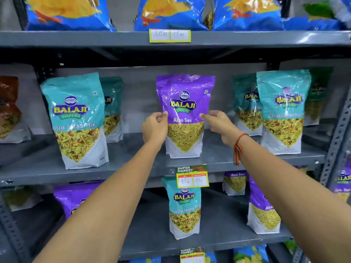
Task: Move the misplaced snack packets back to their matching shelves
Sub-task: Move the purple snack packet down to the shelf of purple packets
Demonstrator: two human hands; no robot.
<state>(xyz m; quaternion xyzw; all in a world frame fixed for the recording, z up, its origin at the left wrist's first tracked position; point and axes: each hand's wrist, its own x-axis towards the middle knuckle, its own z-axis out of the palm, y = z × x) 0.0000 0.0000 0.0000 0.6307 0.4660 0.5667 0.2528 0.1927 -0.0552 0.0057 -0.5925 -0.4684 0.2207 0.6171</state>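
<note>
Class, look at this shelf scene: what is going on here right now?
A person is sorting snack packets. Both hands, the left hand and the right hand, pinch the sides of a purple Aloo Sev packet standing on the middle shelf among teal Khatta Mitha Mix packets. On the shelf below, one teal Khatta Mitha Mix packet stands among purple Aloo Sev packets.

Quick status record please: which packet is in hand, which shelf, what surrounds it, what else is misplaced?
held: purple Aloo Sev packet, standing on the middle shelf
left hand: pinching its left edge
right hand: pinching its right edge
neighbours: teal Khatta Mitha Mix packets
other misplaced: teal packet among purple packets on the shelf below
</note>
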